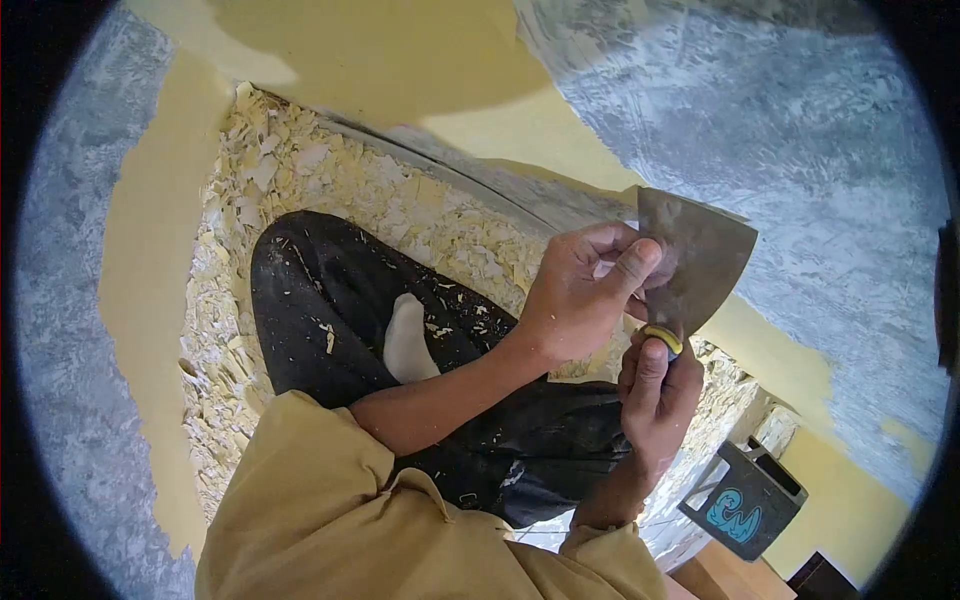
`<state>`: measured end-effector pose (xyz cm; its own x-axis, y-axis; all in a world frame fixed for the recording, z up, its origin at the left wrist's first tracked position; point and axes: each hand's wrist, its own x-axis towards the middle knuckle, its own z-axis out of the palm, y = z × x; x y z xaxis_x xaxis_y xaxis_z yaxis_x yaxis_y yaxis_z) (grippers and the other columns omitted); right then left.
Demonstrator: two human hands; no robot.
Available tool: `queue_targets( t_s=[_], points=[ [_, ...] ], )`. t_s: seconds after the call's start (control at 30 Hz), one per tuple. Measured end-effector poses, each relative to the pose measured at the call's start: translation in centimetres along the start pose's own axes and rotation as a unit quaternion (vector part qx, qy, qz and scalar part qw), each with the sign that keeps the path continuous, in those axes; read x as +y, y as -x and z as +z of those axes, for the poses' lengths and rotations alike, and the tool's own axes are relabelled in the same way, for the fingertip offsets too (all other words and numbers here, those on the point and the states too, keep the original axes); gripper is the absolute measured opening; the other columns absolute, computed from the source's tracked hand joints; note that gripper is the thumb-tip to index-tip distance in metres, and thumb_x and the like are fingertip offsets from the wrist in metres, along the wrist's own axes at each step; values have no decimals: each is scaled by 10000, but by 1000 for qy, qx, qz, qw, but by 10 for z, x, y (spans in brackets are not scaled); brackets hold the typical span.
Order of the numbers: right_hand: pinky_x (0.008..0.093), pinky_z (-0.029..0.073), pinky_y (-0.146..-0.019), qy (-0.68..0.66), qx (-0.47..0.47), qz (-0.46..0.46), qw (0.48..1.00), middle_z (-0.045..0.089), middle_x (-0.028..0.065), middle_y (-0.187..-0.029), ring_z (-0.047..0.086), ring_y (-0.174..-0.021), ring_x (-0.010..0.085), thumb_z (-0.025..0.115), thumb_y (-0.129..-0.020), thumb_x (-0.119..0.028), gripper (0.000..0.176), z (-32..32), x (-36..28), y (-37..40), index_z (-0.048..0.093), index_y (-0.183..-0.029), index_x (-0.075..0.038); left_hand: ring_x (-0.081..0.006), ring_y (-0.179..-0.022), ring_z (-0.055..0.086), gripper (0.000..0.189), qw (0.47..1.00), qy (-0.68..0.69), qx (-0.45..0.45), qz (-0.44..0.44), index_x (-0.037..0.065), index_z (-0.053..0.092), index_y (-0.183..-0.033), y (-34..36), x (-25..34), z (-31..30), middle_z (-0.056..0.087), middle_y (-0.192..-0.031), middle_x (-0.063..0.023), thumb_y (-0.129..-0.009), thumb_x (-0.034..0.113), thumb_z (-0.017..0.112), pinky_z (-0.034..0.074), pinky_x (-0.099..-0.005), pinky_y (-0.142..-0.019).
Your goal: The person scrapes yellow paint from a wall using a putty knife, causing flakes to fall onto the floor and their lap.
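A wide metal scraper point(697, 258) is held up in front of the wall, its blade pointing up and to the right. My right hand point(662, 395) is wrapped round its yellow and dark handle point(664, 340). My left hand point(590, 290) pinches the blade near its left edge, thumb on the near face and fingers partly hidden behind. Both hands are close together, above my crossed legs in black trousers point(330, 310), which have paint flakes on them.
Yellow and white paint flakes point(400, 205) cover the floor around my legs. The walls show yellow paint point(160, 280) and bare grey-blue patches point(800, 150). A dark stool point(745, 500) with a blue drawing stands at the lower right, near an orange-brown surface point(735, 572).
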<state>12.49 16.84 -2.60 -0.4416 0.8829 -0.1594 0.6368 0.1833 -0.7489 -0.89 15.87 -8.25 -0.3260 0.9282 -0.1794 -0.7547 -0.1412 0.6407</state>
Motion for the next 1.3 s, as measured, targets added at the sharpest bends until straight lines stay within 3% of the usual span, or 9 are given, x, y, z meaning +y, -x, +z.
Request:
queue_targets(
  t_s=[0.27, 0.33, 0.43, 0.5, 0.6, 0.67, 0.77, 0.87, 1.3],
  points=[
    [413, 440, -546, 38, -17, -29, 999, 570, 218, -646, 589, -603, 395, 525, -916, -249, 327, -1, -11, -11, 546, -926, 77, -95, -664, 577, 322, 998, 6, 43, 44, -11, 613, -881, 0, 0, 4, 605, -747, -38, -914, 306, 568, 498, -236, -540],
    [331, 403, -493, 56, 102, -204, 972, 559, 59, -591, 535, -509, 190, 511, -934, -261, 288, 17, -18, -21, 552, -918, 24, -94, -648, 568, 311, 960, -166, 108, 200, 7, 595, -858, -6, 19, -17, 602, -740, -31, -919, 311, 561, 487, -261, -544],
    [371, 455, -571, 40, -8, -208, 977, 600, 126, -651, 595, -581, 259, 536, -914, -209, 258, 41, -60, -47, 568, -1016, 25, -93, -632, 558, 303, 864, -335, 139, 350, 26, 577, -835, -12, 54, -26, 599, -734, -24, -923, 315, 554, 477, -285, -548],
    [364, 464, -586, -16, -67, -191, 979, 598, 151, -681, 608, -619, 253, 539, -911, -203, 306, 54, -74, -51, 548, -1091, 45, -92, -638, 542, 297, 972, 72, 115, 193, 26, 559, -822, -7, 83, -20, 588, -732, -15, -936, 300, 534, 457, -281, -563],
    [436, 465, -587, -63, -34, -174, 982, 580, 236, -694, 592, -653, 411, 558, -888, -182, 284, 63, -48, -38, 532, -988, 83, -85, -662, 533, 311, 974, -46, 126, 182, 11, 559, -827, -5, 52, -38, 588, -746, -22, -943, 298, 523, 443, -256, -575],
    [404, 467, -591, 33, 95, -233, 967, 597, 203, -708, 594, -630, 360, 549, -896, -189, 297, 57, -14, -23, 542, -1034, 74, -73, -692, 530, 317, 986, -33, 83, 140, -3, 569, -843, 0, 37, -20, 590, -759, -20, -938, 298, 535, 439, -232, -598],
    [331, 437, -555, -68, -9, -16, 998, 572, 111, -650, 545, -557, 256, 509, -928, -217, 309, 28, 6, -7, 543, -1046, 66, -69, -697, 549, 270, 996, -16, 43, 81, -17, 599, -876, 0, 6, -7, 593, -758, -12, -926, 244, 558, 460, -216, -609],
    [234, 344, -481, -152, -13, 58, 987, 497, 7, -627, 456, -542, 81, 452, -964, -312, 334, 19, 10, 11, 520, -974, 15, -99, -771, 600, 328, 997, -69, -31, 7, -10, 605, -939, 1, -8, -11, 631, -831, -38, -923, 313, 551, 501, -243, -634],
    [213, 333, -462, -279, 32, 53, 958, 502, 30, -673, 447, -523, 89, 411, -976, -354, 412, 56, 38, 24, 478, -1121, 26, -61, -646, 528, 263, 992, -120, -40, 4, -19, 616, -857, -7, -24, -23, 591, -704, -6, -903, 239, 589, 428, -236, -549]
  ],
)
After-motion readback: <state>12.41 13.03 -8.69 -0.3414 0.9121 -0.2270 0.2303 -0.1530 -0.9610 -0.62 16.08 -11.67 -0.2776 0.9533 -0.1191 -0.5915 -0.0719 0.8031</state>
